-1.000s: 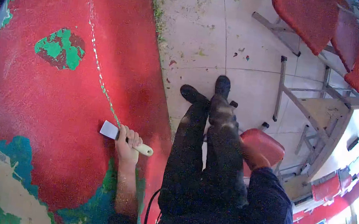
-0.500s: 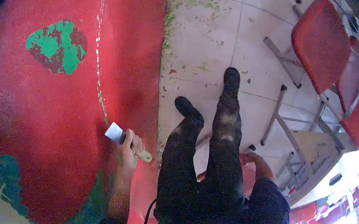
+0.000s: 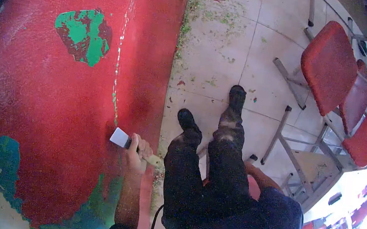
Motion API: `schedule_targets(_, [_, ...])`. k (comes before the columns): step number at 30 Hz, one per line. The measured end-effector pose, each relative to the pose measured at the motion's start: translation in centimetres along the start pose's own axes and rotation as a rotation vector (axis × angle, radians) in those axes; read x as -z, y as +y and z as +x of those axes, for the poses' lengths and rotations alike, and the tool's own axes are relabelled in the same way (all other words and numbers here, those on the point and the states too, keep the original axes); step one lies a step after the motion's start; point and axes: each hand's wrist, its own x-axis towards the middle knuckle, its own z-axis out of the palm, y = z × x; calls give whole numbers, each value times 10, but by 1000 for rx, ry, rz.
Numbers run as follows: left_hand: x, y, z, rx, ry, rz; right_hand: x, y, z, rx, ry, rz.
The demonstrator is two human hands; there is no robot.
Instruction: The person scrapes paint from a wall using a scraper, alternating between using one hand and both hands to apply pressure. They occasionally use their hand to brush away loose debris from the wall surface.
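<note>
My left hand (image 3: 136,152) grips the pale handle of a scraper (image 3: 120,137). Its flat metal blade lies against the red painted wall (image 3: 46,96), just below the lower end of a thin scraped line (image 3: 117,73) showing green and white. A larger bare patch (image 3: 85,34) of green and dark paint sits higher up. My right forearm (image 3: 262,176) reaches down beside my right leg toward the red stool (image 3: 255,188) I sit on. That hand is mostly hidden behind the leg.
My dark-trousered legs and boots (image 3: 237,96) stretch over a tiled floor (image 3: 218,63) littered with paint flakes along the wall's foot. Red folding chairs (image 3: 331,64) on grey metal frames stand to the right. Teal and cream paint shows at the wall's lower left.
The view has swung, so the wall and chairs sit differently in frame. The scraper stays at the lower end of the scraped line. My right hand has slipped behind my leg.
</note>
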Motion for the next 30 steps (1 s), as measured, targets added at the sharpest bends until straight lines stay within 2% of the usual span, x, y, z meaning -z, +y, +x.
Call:
schedule_targets(10, [-5,-8,27,-64,-93,-5,32,-18,47,145,86,53])
schedule_targets(12, [-10,-10,33,-88,-109,-6,47,-16,55,261,157,42])
schedule_targets(14, [-12,-5,33,-173,-113,14,76,-7,64,485,301,4])
schedule_targets(15, [-16,1,29,-233,-93,38,99,29,98,97,247,-230])
schedule_targets(16, [-11,6,25,-289,-328,-89,128,4,99,218,463,-291])
schedule_targets(17, [-16,13,14,-400,-333,-79,156,-43,61,346,682,-331])
schedule_targets(18, [-17,21,-1,-525,-344,-110,179,-109,26,254,686,-123])
schedule_targets(19, [-18,28,-17,-640,-364,-140,201,-109,38,235,890,-379])
schedule_targets(20, [-19,32,-36,-744,-392,-168,215,-132,28,342,1004,-309])
schedule_targets(21, [-18,35,-58,-755,-413,-267,227,-155,21,460,1098,-361])
schedule_targets(23, [-6,48,-91,-856,-415,-126,230,-219,-7,798,1228,-332])
schedule_targets(24, [2,49,-107,-904,-444,-36,217,-260,-21,792,1122,-37])
schedule_targets(25, [-6,55,-126,-936,-314,8,186,-315,-59,906,974,192])
schedule_targets(26, [-13,45,-163,-943,-185,47,123,-379,-115,1165,789,103])
schedule_targets(27, [-14,43,-173,-977,-189,24,94,-407,-129,1378,657,34])
schedule_targets(29, [-15,45,-188,-1026,-191,-3,28,-455,-167,1559,351,43])
schedule_targets(30, [-19,49,-191,-1074,-98,39,3,-473,-175,1585,292,61])
